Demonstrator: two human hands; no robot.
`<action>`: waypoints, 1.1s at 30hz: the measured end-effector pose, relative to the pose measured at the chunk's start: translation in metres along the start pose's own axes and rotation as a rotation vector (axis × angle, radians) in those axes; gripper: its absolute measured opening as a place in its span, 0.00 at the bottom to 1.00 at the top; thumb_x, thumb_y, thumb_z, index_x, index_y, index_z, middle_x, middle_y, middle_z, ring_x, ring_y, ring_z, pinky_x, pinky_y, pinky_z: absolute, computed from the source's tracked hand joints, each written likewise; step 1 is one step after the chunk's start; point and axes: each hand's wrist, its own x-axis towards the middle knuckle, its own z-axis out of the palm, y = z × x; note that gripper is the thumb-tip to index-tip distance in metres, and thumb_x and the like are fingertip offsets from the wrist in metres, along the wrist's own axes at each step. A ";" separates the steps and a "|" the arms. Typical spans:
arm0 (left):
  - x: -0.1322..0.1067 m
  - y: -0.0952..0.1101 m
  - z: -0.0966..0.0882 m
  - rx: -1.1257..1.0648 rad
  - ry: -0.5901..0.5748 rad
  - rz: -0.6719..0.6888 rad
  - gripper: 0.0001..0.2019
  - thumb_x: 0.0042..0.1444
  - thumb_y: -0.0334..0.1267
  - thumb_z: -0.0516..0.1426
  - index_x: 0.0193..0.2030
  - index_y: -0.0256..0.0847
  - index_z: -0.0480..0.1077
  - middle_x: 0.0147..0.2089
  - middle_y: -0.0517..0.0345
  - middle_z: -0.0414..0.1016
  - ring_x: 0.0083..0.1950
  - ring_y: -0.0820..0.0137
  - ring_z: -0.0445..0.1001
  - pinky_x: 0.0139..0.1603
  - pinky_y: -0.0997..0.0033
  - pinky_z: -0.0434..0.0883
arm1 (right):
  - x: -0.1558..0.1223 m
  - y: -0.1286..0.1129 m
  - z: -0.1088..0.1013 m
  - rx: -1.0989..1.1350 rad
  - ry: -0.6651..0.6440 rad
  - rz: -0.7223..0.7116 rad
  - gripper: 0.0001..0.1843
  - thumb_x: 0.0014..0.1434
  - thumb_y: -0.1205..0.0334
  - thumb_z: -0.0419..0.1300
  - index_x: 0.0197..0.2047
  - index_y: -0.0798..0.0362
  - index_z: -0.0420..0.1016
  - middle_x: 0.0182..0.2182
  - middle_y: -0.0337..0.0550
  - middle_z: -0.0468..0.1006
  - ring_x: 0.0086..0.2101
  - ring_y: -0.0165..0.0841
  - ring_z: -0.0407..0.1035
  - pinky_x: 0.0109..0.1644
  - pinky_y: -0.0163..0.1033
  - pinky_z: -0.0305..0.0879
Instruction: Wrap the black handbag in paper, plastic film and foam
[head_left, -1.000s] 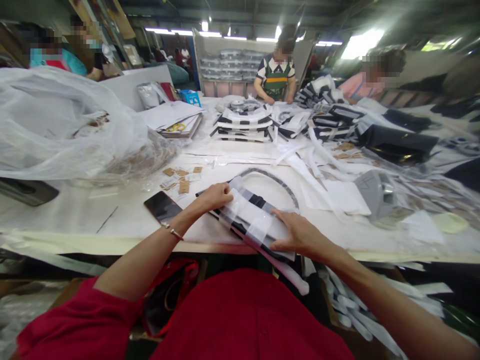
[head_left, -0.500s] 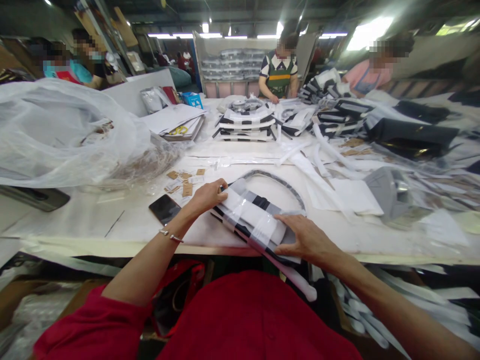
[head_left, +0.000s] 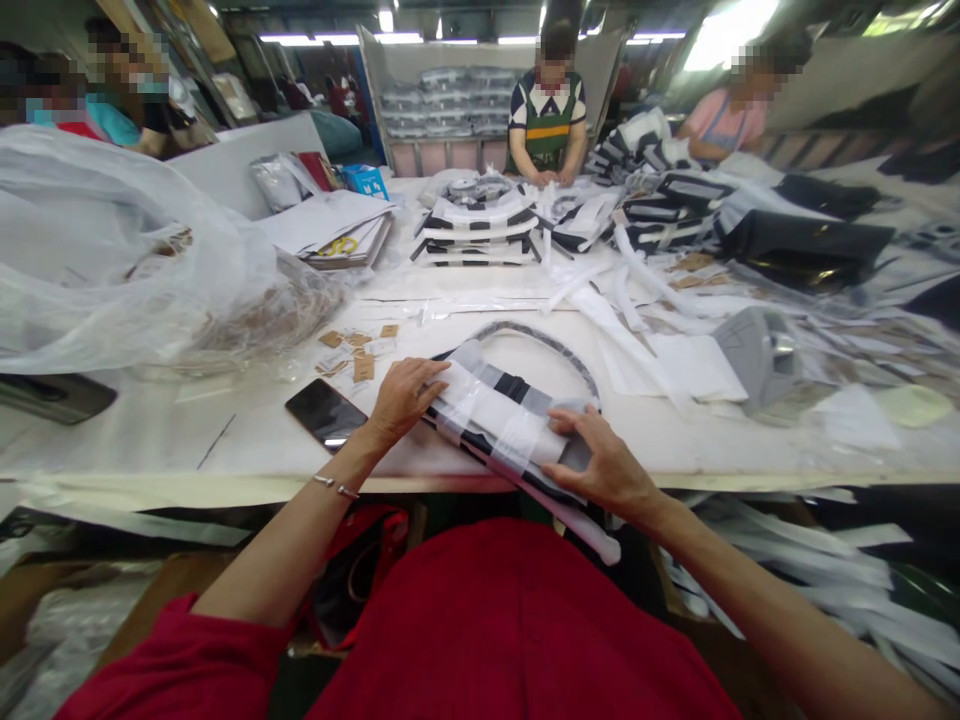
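Note:
A black, grey and white handbag [head_left: 529, 398] lies aslant at the table's near edge, with white packing sheet [head_left: 487, 408] and clear tape-like bands across it. Its wrapped handle [head_left: 551, 340] arches out on the far side. My left hand [head_left: 409, 395] is closed on the bag's left end, fingers over the top. At the right end, my right hand [head_left: 596, 460] grips with fingers on top and thumb at the near side. A white padded strip [head_left: 592, 535] sticks out below the bag, past the table edge.
A phone [head_left: 324, 412] and small brown tags [head_left: 363, 367] lie left of the bag. A grey tape dispenser [head_left: 761, 355] stands on the right. Farther back are stacked wrapped bags [head_left: 480, 235], a large plastic bag [head_left: 127, 260] and a co-worker [head_left: 547, 120] across the table.
My view has shifted slightly, moving the scene left and up. Both hands stay on the handbag; my right fingers have curled a little more over its end. The co-worker's hands have come together.

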 end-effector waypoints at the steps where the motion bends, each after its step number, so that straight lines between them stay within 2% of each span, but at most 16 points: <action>1: -0.001 -0.001 0.000 -0.013 0.002 0.005 0.17 0.65 0.45 0.53 0.55 0.42 0.72 0.50 0.50 0.78 0.51 0.61 0.72 0.55 0.60 0.65 | -0.001 0.000 0.000 0.001 -0.002 -0.015 0.25 0.52 0.55 0.65 0.53 0.49 0.70 0.46 0.48 0.78 0.49 0.46 0.72 0.70 0.62 0.45; 6: -0.003 -0.006 0.001 -0.105 0.003 -0.002 0.16 0.65 0.44 0.53 0.53 0.42 0.73 0.50 0.51 0.78 0.53 0.63 0.73 0.58 0.61 0.65 | -0.003 -0.002 -0.001 0.071 0.051 -0.067 0.14 0.58 0.54 0.61 0.46 0.48 0.73 0.49 0.49 0.77 0.52 0.45 0.70 0.70 0.61 0.44; 10: -0.004 -0.005 0.002 -0.145 0.009 -0.007 0.14 0.65 0.42 0.53 0.52 0.43 0.74 0.52 0.52 0.78 0.56 0.65 0.73 0.61 0.61 0.64 | -0.003 -0.003 0.002 0.138 0.087 -0.040 0.12 0.59 0.53 0.61 0.44 0.48 0.71 0.53 0.51 0.75 0.55 0.45 0.68 0.70 0.62 0.44; 14: -0.004 -0.007 0.005 -0.158 0.048 0.036 0.13 0.65 0.43 0.53 0.50 0.43 0.75 0.48 0.53 0.80 0.52 0.65 0.75 0.58 0.60 0.66 | -0.001 0.000 0.005 0.158 0.073 -0.023 0.12 0.59 0.53 0.62 0.43 0.49 0.71 0.51 0.50 0.77 0.53 0.45 0.71 0.69 0.65 0.42; 18: -0.004 -0.011 0.009 -0.138 0.089 0.141 0.13 0.66 0.44 0.52 0.49 0.43 0.74 0.45 0.53 0.80 0.48 0.65 0.76 0.55 0.59 0.68 | 0.001 0.002 0.007 0.171 0.101 -0.033 0.09 0.59 0.53 0.61 0.37 0.49 0.72 0.48 0.49 0.79 0.52 0.45 0.71 0.68 0.65 0.46; 22: -0.002 -0.009 0.004 -0.009 0.061 0.171 0.14 0.67 0.44 0.50 0.49 0.42 0.74 0.44 0.52 0.80 0.47 0.64 0.75 0.53 0.58 0.68 | 0.005 -0.002 0.000 0.130 0.075 -0.033 0.10 0.60 0.53 0.60 0.32 0.49 0.71 0.42 0.46 0.80 0.48 0.43 0.73 0.67 0.65 0.49; 25: 0.004 0.005 -0.009 0.093 0.054 0.218 0.15 0.68 0.44 0.50 0.50 0.42 0.74 0.48 0.51 0.78 0.55 0.61 0.72 0.58 0.56 0.66 | 0.015 -0.015 -0.012 0.067 0.044 -0.007 0.12 0.62 0.50 0.58 0.34 0.49 0.73 0.43 0.47 0.80 0.47 0.43 0.73 0.62 0.58 0.61; 27: 0.010 0.022 -0.015 0.108 0.016 0.296 0.17 0.67 0.47 0.50 0.55 0.44 0.72 0.57 0.51 0.75 0.65 0.59 0.65 0.65 0.53 0.59 | 0.025 -0.030 -0.018 0.017 0.036 -0.002 0.18 0.59 0.47 0.60 0.46 0.51 0.74 0.51 0.51 0.77 0.52 0.45 0.70 0.60 0.55 0.64; 30: 0.018 0.047 -0.014 0.090 -0.157 0.396 0.24 0.67 0.54 0.48 0.62 0.46 0.67 0.66 0.53 0.67 0.73 0.58 0.53 0.72 0.49 0.47 | 0.038 -0.053 -0.013 -0.068 -0.053 -0.040 0.44 0.51 0.41 0.67 0.65 0.53 0.61 0.63 0.56 0.66 0.61 0.49 0.61 0.65 0.56 0.59; 33: 0.019 0.061 0.000 0.070 -0.339 0.376 0.28 0.66 0.59 0.45 0.65 0.45 0.63 0.66 0.53 0.67 0.73 0.56 0.53 0.72 0.47 0.47 | 0.040 -0.063 0.004 -0.173 -0.170 -0.036 0.57 0.45 0.40 0.70 0.70 0.54 0.52 0.66 0.60 0.60 0.65 0.52 0.55 0.65 0.59 0.57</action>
